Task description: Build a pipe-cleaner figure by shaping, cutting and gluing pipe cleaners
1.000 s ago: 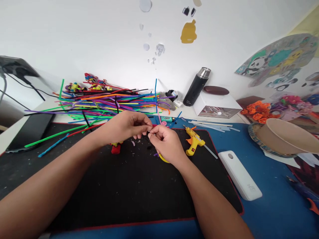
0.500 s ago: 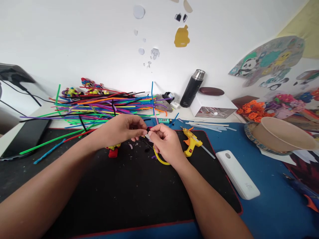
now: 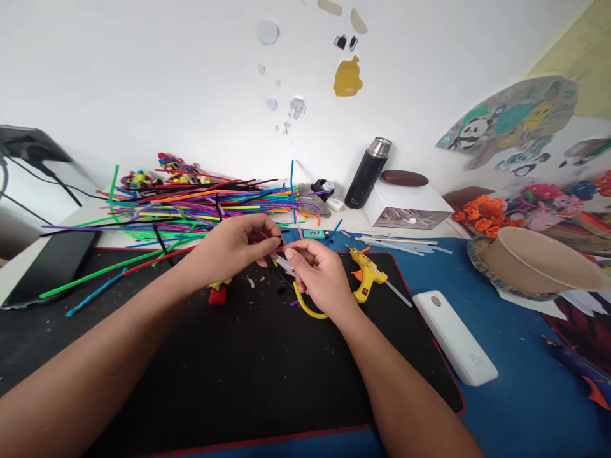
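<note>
My left hand (image 3: pixel 236 247) and my right hand (image 3: pixel 319 273) meet over the black mat (image 3: pixel 248 369), fingertips almost touching. The left hand pinches a small black piece at its fingertips. The right hand is closed on small scissors with a yellow handle loop (image 3: pixel 308 308); a pale blade shows between the two hands. A small red and yellow figure (image 3: pixel 218 292) lies on the mat under the left hand. Tiny cut scraps lie scattered on the mat near the hands.
A heap of coloured pipe cleaners (image 3: pixel 191 203) spreads behind the hands. A yellow glue gun (image 3: pixel 365 277) lies right of my right hand, with a white power bank (image 3: pixel 456 337) farther right. A black flask (image 3: pixel 367 173), white box (image 3: pixel 410 203), paper bowl (image 3: pixel 539 261) and phone (image 3: pixel 48 267) stand around.
Both hands stay together over the mat with small finger movements. The yellow scissor loop shows more clearly under my right hand, and the view has shifted slightly.
</note>
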Tool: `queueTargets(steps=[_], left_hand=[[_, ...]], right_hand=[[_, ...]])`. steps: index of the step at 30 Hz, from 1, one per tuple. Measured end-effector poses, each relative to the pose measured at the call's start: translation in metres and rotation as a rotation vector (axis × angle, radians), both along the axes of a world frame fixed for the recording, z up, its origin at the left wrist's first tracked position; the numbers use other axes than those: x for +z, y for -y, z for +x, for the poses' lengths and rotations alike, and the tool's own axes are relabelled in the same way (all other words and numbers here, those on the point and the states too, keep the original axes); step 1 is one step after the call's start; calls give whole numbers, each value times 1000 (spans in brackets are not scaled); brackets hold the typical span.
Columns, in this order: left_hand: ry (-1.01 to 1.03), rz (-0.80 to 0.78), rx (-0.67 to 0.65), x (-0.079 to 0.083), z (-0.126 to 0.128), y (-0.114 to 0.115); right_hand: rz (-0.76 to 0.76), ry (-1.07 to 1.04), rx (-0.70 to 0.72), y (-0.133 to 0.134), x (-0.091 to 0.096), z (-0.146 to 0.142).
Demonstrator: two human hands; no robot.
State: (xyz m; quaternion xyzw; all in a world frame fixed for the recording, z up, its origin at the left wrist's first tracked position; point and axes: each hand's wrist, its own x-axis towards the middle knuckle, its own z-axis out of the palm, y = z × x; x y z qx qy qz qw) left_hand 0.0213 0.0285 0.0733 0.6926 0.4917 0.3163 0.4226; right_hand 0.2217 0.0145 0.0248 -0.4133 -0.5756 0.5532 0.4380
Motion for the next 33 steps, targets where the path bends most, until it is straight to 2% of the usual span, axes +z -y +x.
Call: queueTargets(steps=[3,8,16,23,27,33], left_hand=[[7,-24,-13,-3,1,0],[-49,48,-33,-7,5,2],[-148,132,-78,-2,11,8],[-83,-27,-93,-9,9,5],[-81,-30,-63,-8,6,2],[-51,-77,-96,-6,5,1]], right_hand=[[16,1,-47,0,1,0],[29,2,-74,0,-2,1],[55,22,-92,-1,-6,-1],[15,-24,-114,-2,-5,1],[3,-53,-112,-2,-5,2],[-8,-44,-112,-1,-3,1]])
